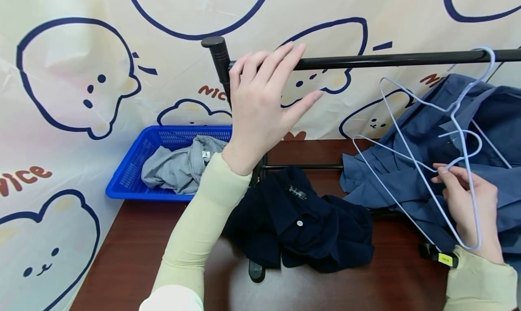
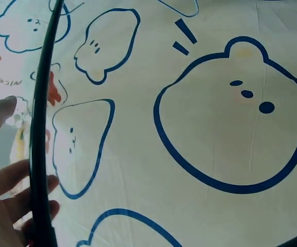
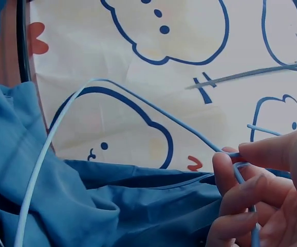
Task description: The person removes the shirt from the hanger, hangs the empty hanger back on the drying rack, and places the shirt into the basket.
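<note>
Pale-sleeved right hand (image 1: 468, 207) pinches a thin light-blue wire hanger (image 1: 427, 134) against the mid-blue shirt (image 1: 411, 175) hanging from the black metal rail (image 1: 386, 59), left hand (image 1: 264, 98) spread open near that rail, so the hanger could snag the fabric

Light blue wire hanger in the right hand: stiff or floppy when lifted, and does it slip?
The wire hanger probably keeps its shape: its thin outline stays straight where the right hand pinches it. It looks light, being only thin wire. Smooth coating may slip between fingers; its hook could snag the blue shirt.
</note>
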`<state>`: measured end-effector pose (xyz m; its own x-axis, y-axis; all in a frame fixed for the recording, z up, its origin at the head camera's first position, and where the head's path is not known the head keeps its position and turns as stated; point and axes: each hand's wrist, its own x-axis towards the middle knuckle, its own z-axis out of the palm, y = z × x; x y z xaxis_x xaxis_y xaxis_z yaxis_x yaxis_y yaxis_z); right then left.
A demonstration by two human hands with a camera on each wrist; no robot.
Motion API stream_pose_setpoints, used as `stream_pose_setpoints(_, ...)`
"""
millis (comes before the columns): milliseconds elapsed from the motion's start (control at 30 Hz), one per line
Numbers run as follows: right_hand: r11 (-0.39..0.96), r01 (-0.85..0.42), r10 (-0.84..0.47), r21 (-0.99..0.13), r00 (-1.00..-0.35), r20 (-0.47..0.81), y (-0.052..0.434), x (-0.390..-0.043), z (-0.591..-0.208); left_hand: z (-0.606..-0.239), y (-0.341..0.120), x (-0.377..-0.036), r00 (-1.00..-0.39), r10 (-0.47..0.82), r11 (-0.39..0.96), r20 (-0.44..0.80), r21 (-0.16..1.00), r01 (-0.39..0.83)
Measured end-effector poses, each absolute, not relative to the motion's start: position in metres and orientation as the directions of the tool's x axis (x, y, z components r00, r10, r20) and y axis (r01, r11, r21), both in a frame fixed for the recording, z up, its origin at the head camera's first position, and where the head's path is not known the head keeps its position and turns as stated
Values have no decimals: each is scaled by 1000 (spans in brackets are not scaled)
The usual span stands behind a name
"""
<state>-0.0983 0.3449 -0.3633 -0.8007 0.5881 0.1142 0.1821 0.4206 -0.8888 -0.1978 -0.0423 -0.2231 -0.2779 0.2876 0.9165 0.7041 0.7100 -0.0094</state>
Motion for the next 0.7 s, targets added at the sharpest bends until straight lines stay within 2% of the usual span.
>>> stream_pose_setpoints(133, 371, 163, 610, -914, -785, 108, 346, -97, -357, -223, -36, -204, -252, 243, 722, 937, -1, 692)
stream_pose_setpoints(367, 426, 109, 617, -898, -761, 200, 345, -95, -347, -223, -28, -215, -171, 121, 724, 978, 31, 689)
stream_pose_setpoints(467, 410, 55, 620, -911, -749, 234, 345, -96, -340, -223, -25, -218, -140, 77, 725, 987, 41, 688)
stream_pose_setpoints(700, 351, -95, 615, -931, -726, 306, 350, -102, -326, -223, -23, -219, -141, 57, 732, 988, 55, 679)
